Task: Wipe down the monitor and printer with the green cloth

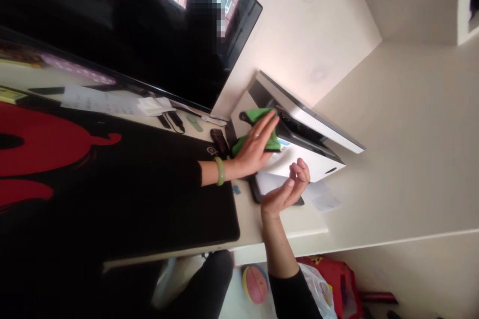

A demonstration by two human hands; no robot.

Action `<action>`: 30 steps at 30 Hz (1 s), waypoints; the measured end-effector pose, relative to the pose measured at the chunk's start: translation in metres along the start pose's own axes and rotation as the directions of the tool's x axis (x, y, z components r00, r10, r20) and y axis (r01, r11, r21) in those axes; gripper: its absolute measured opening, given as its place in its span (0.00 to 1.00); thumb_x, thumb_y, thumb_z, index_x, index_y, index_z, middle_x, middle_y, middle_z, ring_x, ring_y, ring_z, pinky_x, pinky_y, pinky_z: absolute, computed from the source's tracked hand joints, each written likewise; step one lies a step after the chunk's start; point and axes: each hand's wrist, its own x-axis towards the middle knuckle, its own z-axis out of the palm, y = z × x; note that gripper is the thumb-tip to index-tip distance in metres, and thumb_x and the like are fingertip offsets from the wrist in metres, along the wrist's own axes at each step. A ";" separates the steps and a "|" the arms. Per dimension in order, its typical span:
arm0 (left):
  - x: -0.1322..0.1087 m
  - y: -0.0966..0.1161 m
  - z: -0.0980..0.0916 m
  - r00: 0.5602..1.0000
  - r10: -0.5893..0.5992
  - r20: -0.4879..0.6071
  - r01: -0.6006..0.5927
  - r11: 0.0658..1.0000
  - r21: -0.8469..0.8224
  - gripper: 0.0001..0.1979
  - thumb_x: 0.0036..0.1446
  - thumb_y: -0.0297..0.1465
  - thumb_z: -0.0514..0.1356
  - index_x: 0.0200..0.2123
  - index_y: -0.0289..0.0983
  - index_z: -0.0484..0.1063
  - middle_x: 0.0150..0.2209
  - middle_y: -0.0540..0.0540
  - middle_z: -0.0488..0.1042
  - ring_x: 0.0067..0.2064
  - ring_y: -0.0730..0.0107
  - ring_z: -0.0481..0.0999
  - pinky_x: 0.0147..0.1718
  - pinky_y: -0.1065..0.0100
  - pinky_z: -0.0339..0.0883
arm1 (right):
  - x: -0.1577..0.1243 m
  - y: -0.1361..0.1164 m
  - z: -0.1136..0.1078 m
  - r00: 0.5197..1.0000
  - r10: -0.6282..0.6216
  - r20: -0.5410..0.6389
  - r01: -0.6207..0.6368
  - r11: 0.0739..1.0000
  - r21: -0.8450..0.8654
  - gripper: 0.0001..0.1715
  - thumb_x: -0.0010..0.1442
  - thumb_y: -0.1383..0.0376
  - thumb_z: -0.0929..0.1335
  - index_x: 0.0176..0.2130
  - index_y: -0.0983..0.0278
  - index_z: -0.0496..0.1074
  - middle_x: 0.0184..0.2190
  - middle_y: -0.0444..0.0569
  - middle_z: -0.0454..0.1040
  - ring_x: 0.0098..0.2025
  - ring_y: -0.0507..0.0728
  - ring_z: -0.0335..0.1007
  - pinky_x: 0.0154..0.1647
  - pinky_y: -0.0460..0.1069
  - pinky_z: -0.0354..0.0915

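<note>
The left hand [254,144] is pressed flat, fingers extended, on one green cloth [258,115], and the cloth is held against one white printer [303,167] directly under the hand. One green bangle [220,170] is worn on that wrist. The right hand [286,189] is raised beside the printer with its fingers loosely curled; nothing is pinched or held by it. One dark phone [219,140] is lying just behind the left hand, and one black monitor [112,35] stands beyond it. One black-and-red mat [112,199] is spread beside the left forearm. Loose paper [325,202] is lying just past the right hand, and one ball [254,284] is seen below the right forearm.
</note>
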 end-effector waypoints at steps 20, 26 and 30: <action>0.008 -0.055 0.006 0.886 -0.462 0.042 0.463 0.875 -0.143 0.37 0.73 0.32 0.52 0.81 0.44 0.47 0.84 0.44 0.42 0.84 0.57 0.40 0.83 0.50 0.38 | 0.042 -0.003 0.057 0.975 -0.220 -0.029 0.221 0.974 0.048 0.23 0.74 0.61 0.58 0.59 0.58 0.75 0.62 0.56 0.77 0.70 0.66 0.73 0.74 0.73 0.66; 0.057 -0.097 -0.007 0.680 -0.719 0.145 0.733 0.670 -0.113 0.35 0.76 0.33 0.51 0.81 0.35 0.48 0.84 0.40 0.37 0.84 0.63 0.35 0.81 0.61 0.30 | 0.039 0.009 0.053 0.941 -0.304 0.149 0.314 0.948 -0.049 0.30 0.76 0.63 0.59 0.71 0.62 0.69 0.71 0.57 0.73 0.78 0.67 0.63 0.80 0.79 0.50; 0.052 -0.108 -0.026 0.723 -0.620 0.304 0.678 0.722 -0.139 0.42 0.73 0.40 0.59 0.82 0.42 0.43 0.84 0.44 0.29 0.84 0.60 0.27 0.81 0.58 0.27 | 0.038 0.006 0.052 0.946 -0.293 0.141 0.303 0.951 -0.058 0.30 0.77 0.64 0.58 0.71 0.60 0.69 0.72 0.56 0.72 0.78 0.66 0.64 0.80 0.78 0.51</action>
